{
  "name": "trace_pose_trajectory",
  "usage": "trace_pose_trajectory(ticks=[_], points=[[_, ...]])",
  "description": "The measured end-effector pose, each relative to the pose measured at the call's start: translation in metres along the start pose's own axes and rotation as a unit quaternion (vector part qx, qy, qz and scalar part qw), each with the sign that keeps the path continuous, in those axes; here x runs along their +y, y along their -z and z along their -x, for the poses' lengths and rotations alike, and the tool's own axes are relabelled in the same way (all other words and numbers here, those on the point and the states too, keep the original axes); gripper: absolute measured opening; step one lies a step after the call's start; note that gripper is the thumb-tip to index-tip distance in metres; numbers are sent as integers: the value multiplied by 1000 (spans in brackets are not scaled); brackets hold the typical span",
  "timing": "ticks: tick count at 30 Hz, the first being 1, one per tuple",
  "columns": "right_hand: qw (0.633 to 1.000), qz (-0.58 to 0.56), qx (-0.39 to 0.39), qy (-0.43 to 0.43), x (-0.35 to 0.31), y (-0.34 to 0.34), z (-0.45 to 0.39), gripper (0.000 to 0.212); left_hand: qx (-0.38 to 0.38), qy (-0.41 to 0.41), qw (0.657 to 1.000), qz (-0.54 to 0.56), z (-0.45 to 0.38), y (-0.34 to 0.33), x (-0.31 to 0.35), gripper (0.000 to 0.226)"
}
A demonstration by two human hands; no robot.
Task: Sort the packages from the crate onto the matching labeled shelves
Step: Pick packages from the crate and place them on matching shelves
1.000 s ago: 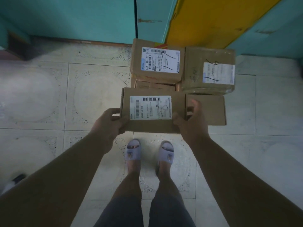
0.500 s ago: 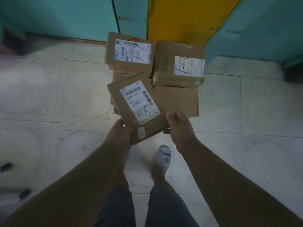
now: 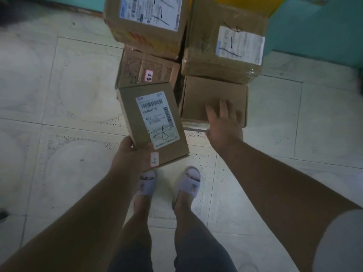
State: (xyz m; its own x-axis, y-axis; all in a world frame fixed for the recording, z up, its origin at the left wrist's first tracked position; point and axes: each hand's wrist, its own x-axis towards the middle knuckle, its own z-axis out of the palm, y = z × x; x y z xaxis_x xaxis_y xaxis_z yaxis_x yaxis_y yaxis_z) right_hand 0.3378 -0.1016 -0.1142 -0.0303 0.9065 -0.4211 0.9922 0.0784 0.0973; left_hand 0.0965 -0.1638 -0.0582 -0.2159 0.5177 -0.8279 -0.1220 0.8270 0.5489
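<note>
My left hand (image 3: 132, 156) grips the near end of a flat cardboard package (image 3: 137, 122) with a white barcode label, held tilted above the floor. My right hand (image 3: 223, 119) lies with fingers spread on the top of a plain cardboard box (image 3: 198, 97) in the pile on the floor; whether it presses or only touches I cannot tell. Behind that box sits a taped box with a white label (image 3: 204, 46). At the left rear a labeled box (image 3: 137, 34) rests on a printed box with a red sticker (image 3: 135, 69).
The pile stands on pale floor tiles (image 3: 59, 95) against teal doors (image 3: 314, 26) with a yellow panel between them. My two feet in light slippers (image 3: 189, 180) stand just in front of the pile. Open floor lies left and right.
My right hand let go of the labeled package and moved right onto the plain box. My left hand alone now holds the package. The view has drawn closer to the pile.
</note>
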Motion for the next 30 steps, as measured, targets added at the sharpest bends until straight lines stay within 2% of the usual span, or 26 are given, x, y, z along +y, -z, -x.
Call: trace_pose_trajectory(ticks=[3,6,9,12,15,17,19,21,23,26,30], points=[[998,49,27,-14,-2,2,0,68,-5,-2,1000,7,2,4,-9,29],[996,78,28,29,1,6,2,61,-16,-4,1000,15,8,9,-11,33],[994,61,64,58,5,23,7,47,-29,-14,999,28,17,15,-6,26],[993,5,108,38,8,63,27,44,-64,-17,998,21,39,29,5,31],[978,-154,137,-16,13,122,67,47,-97,-36,995,2,79,48,32,46],[946,-283,143,-69,15,163,100,44,-108,-51,993,-9,108,58,53,54],[908,-372,149,-122,16,202,133,29,-119,-68,990,-10,136,67,74,50],[885,-408,170,-145,19,234,168,12,-141,-91,985,-25,165,72,93,42],[861,-443,191,-159,22,255,202,9,-175,-116,977,-47,190,75,111,47],[795,-516,250,-199,25,276,260,1,-228,-149,959,-77,217,75,131,56],[743,-552,279,-258,40,284,324,26,-292,-179,931,-122,250,52,150,52]])
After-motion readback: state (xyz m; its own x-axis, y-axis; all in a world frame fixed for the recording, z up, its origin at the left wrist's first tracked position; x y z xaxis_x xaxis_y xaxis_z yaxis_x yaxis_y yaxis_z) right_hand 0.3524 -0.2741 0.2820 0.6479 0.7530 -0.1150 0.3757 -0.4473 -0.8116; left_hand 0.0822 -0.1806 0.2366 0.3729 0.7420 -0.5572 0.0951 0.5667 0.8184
